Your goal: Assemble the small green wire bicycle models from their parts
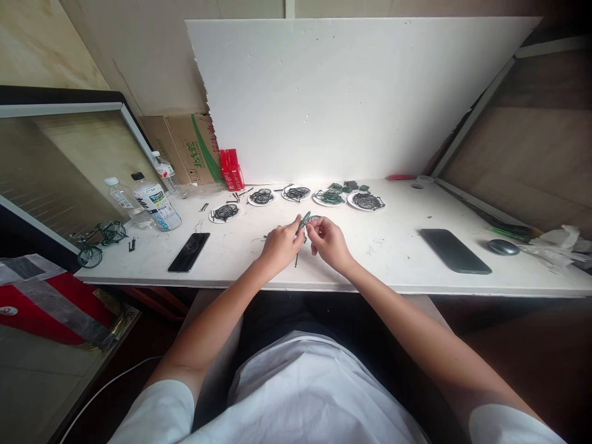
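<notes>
My left hand (280, 244) is closed around a small green model bicycle part (304, 220), which sticks up between thumb and fingertips. Close beside it, my right hand (330, 242) has its thumb and fingers pinched together near the same part; whatever they hold is too small to make out. Behind my fingers a small spoked wheel (314, 218) partly shows. A thin dark piece (296, 261) lies on the white table (383, 253) below my hands. White plates bear black parts (367, 201) and green parts (329, 197) farther back.
An assembled model bicycle (99, 242) stands at the left table edge, near several plastic bottles (157, 202). A phone (189, 252) lies left of my hands. To the right are a dark flat slab (454, 250) and a mouse (504, 247). A red box (232, 169) stands behind the plates.
</notes>
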`<state>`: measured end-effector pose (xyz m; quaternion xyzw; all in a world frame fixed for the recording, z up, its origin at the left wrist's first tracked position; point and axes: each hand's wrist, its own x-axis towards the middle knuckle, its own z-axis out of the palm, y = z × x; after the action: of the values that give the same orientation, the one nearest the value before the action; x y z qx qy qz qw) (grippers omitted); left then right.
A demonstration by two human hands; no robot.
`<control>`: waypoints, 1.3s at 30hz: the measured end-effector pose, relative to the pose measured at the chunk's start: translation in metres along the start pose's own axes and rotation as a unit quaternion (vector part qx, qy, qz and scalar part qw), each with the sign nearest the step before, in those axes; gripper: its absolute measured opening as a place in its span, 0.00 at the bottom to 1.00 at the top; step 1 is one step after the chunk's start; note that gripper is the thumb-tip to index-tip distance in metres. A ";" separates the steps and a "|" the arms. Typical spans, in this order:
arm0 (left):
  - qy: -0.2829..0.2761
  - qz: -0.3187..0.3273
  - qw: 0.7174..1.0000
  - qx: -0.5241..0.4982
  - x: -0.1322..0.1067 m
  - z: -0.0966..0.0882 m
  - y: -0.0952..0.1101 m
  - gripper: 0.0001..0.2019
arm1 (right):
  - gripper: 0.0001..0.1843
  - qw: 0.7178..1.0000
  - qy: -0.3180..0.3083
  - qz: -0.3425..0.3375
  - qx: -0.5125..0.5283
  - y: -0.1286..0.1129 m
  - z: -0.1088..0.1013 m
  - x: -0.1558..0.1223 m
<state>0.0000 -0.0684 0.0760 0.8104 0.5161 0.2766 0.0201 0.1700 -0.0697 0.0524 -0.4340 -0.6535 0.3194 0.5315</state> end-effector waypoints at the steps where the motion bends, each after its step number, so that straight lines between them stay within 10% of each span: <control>1: 0.001 0.001 1.000 -0.006 0.000 0.000 0.000 0.26 | 0.22 1.000 0.005 -0.014 -0.021 0.002 -0.001 0.000; 7: 0.018 0.004 0.994 -0.107 -0.001 -0.003 0.000 0.19 | 0.14 0.915 0.059 -0.205 -0.343 0.016 -0.011 0.005; 13: 0.033 0.005 0.971 -0.237 0.000 0.005 -0.004 0.15 | 0.14 0.870 0.056 -0.258 -0.416 0.015 -0.014 0.007; 26: 0.024 -0.002 0.985 -0.172 -0.001 0.000 -0.001 0.13 | 0.15 0.890 0.077 -0.246 -0.377 0.016 -0.009 0.004; 39: 0.026 0.008 0.995 -0.094 -0.003 -0.001 0.002 0.17 | 0.20 0.988 0.038 -0.087 -0.125 0.006 -0.002 -0.002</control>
<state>0.0000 -0.0717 0.0763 0.8017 0.4815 0.3448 0.0805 0.1735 -0.0694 0.0470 -0.4506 -0.7030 0.1710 0.5230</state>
